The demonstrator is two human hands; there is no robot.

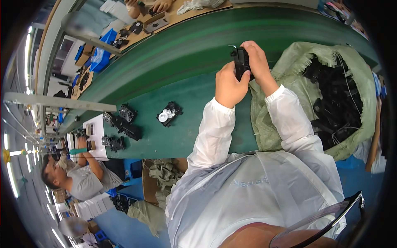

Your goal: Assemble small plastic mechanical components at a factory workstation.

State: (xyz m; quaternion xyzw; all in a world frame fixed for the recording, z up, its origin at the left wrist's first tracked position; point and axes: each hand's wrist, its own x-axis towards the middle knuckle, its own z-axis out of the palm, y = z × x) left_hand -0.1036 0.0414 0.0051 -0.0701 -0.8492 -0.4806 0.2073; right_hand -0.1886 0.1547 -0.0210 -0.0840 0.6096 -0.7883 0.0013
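Observation:
Between my two hands, above the green table, is a black plastic housing [241, 62] with a short pale wire end sticking out at its top. My left hand [230, 86] grips its lower left side, thumb pressed along it. Round its right side and top curl the fingers of my right hand [257, 62]. To the left lies a black gear assembly [168, 114] with white gears showing. Farther left, several black plastic assemblies [124, 122] sit in a loose group. An open woven sack [281, 62] full of black plastic parts [337, 99] stands close to my right forearm.
A green conveyor belt [173, 45] runs along the far side of the table. Beyond it are another bench with a blue bin [103, 51] and a person's hands [159, 5]. A co-worker [89, 175] sits at the left. Below the table edge stands a cardboard box [151, 188] with cloth sacks.

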